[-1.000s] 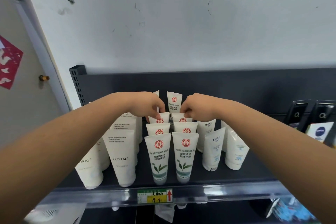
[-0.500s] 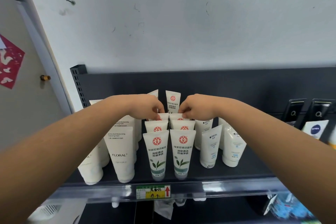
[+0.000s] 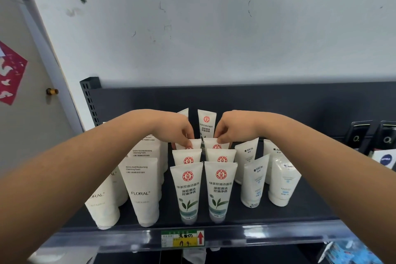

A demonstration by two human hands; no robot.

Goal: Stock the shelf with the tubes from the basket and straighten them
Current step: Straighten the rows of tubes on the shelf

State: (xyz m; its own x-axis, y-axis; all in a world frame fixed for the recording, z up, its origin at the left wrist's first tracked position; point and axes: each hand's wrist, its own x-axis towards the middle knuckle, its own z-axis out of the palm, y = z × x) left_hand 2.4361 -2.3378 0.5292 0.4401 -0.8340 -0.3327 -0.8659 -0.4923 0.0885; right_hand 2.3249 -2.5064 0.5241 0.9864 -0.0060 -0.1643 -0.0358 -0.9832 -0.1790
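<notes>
Your left hand pinched the top edge of the third tube back, left green-tea column; your right hand pinched its neighbour in the right column. Both tubes stood on the shelf, mostly hidden behind the front tubes. FLORAL tubes were partly covered by your left forearm. No basket in view.

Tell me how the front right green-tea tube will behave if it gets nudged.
The front right green-tea tube stands on its narrow cap, wide crimp up, so it probably tips easily. It would likely knock its close neighbour, the front left tube. Its body looks like soft plastic, so probably squashy.
</notes>
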